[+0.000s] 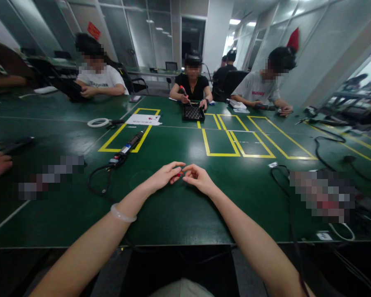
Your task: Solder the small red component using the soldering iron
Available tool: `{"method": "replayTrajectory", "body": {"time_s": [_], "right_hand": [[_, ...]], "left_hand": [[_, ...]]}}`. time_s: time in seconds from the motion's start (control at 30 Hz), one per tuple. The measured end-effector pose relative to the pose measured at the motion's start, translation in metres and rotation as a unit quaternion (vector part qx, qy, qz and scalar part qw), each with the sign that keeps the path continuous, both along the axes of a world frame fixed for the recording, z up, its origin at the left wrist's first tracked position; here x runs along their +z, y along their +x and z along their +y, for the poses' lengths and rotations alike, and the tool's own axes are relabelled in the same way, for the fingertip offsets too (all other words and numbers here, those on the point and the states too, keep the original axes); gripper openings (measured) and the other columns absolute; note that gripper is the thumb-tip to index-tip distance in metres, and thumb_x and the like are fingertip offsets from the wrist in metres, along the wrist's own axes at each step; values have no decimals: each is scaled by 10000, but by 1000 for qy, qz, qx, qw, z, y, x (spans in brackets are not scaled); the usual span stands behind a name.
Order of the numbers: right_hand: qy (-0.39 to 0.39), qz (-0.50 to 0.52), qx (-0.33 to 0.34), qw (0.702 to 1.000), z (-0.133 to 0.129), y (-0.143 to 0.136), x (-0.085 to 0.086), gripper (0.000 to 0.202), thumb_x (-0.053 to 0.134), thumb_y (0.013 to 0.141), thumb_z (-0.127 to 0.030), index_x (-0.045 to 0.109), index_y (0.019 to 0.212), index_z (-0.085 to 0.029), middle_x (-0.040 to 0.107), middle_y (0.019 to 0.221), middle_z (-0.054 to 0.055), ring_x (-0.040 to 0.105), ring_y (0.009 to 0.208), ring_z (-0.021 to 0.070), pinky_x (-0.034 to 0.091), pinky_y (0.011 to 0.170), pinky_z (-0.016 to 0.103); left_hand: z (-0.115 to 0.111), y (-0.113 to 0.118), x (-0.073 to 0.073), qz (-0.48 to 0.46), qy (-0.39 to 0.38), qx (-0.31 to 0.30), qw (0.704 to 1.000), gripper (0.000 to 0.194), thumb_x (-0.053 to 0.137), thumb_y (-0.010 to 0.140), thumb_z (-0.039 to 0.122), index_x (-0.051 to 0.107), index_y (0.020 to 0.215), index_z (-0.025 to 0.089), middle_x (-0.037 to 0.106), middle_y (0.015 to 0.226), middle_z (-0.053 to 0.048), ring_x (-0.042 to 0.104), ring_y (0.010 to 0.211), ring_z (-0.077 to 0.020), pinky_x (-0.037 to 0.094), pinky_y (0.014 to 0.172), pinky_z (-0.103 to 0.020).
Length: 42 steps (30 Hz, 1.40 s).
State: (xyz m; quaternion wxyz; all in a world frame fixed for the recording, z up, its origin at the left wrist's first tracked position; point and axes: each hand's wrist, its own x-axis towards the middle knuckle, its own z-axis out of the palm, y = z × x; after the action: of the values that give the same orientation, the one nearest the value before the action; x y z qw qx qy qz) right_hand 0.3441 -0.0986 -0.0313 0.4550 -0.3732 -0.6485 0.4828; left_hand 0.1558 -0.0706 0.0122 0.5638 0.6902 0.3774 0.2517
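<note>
The left arm (94, 237) extends from the near left and the right arm (250, 227) from the near right, both slanting inward toward the far side. The left hand (163, 175) points its bent fingers toward the right, thumb below them; the right hand (200, 178) curls to the left, index finger arched above the thumb, fingertips close to the left hand's

Tabletop (179, 222) appears smooth with a soft gloss; near-left bracelet (123, 217), polished and translucent; far-left sheet (139, 120), matt paper; far partitions (154, 31), shiny glass.
</note>
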Motion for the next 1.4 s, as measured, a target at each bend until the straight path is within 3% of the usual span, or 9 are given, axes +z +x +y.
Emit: {"method": "replayTrajectory", "body": {"time_s": [0.13, 0.33, 0.53, 0.67, 0.83, 1.07, 1.2, 1.33, 1.4], "right_hand": [[-1, 9, 24, 1000, -1, -3, -1, 262, 675, 798, -383, 589, 922, -169, 576, 740, -17, 507, 606, 91, 413, 584, 221], [-21, 6, 10, 1000, 0, -5, -3, 275, 593, 852, -442, 567, 867, -168, 604, 717, -3, 542, 606, 105, 446, 588, 236], [-52, 14, -50, 997, 5, -2, -2, 310, 582, 831, -470, 556, 800, -162, 600, 621, -12, 515, 513, 94, 413, 511, 221], [-58, 19, -37, 997, 5, -2, -3, 319, 585, 830, -476, 567, 811, -159, 601, 619, -10, 517, 515, 94, 413, 510, 223], [-48, 72, -14, 996, 4, -4, -6, 362, 703, 757, -408, 545, 998, -190, 618, 745, -16, 555, 586, 99, 453, 568, 232], [-40, 64, -8, 997, 5, -3, -8, 291, 714, 754, -367, 568, 921, -178, 612, 765, -3, 571, 638, 109, 467, 609, 246], [-47, 64, -24, 997, 6, -1, -9, 284, 717, 751, -347, 564, 917, -174, 614, 743, -9, 564, 607, 103, 445, 580, 236], [-47, 57, -32, 997, 8, 0, -10, 280, 719, 744, -336, 561, 907, -170, 613, 739, -11, 559, 589, 96, 432, 565, 229], [-47, 52, -33, 997, 8, 0, -10, 280, 717, 742, -338, 560, 900, -169, 611, 733, -14, 556, 585, 94, 430, 562, 227]], "left_hand": [[-3, -1, -12, -3, -13, -19, 1000, 541, 460, 896, 498, 471, 1300, 138, 473, 621, 46, 418, 523, -81, 318, 497, -211], [-4, -1, -13, -1, 5, 2, 1000, 504, 390, 921, 489, 501, 1261, 133, 522, 616, 29, 467, 514, -97, 367, 511, -229], [-8, -4, -8, 47, 177, 35, 982, 370, 598, 821, 424, 576, 1098, 179, 626, 913, -28, 569, 748, -128, 455, 674, -255], [-9, -5, -6, 82, 245, 31, 966, 251, 591, 831, 380, 608, 996, 191, 647, 904, -27, 584, 778, -142, 460, 717, -274], [-7, -9, -7, 80, 238, 43, 967, 275, 564, 854, 417, 608, 988, 181, 660, 900, -29, 589, 773, -142, 458, 707, -268], [-4, -10, -4, 116, 239, 19, 964, 330, 487, 892, 473, 612, 1003, 189, 669, 926, -28, 607, 804, -153, 471, 722, -273], [21, -46, 5, 209, 356, 118, 903, 389, 434, 904, 494, 599, 1102, 203, 642, 1109, -68, 586, 1038, -224, 455, 921, -377], [63, -129, -1, 364, 414, 296, 780, 594, 547, 818, 532, 522, 1270, 147, 505, 1358, -166, 443, 1267, -346, 347, 1052, -499], [82, -172, -11, 417, 368, 322, 766, 775, 620, 742, 562, 472, 1314, 60, 454, 1388, -251, 423, 1269, -424, 381, 991, -549]]}}
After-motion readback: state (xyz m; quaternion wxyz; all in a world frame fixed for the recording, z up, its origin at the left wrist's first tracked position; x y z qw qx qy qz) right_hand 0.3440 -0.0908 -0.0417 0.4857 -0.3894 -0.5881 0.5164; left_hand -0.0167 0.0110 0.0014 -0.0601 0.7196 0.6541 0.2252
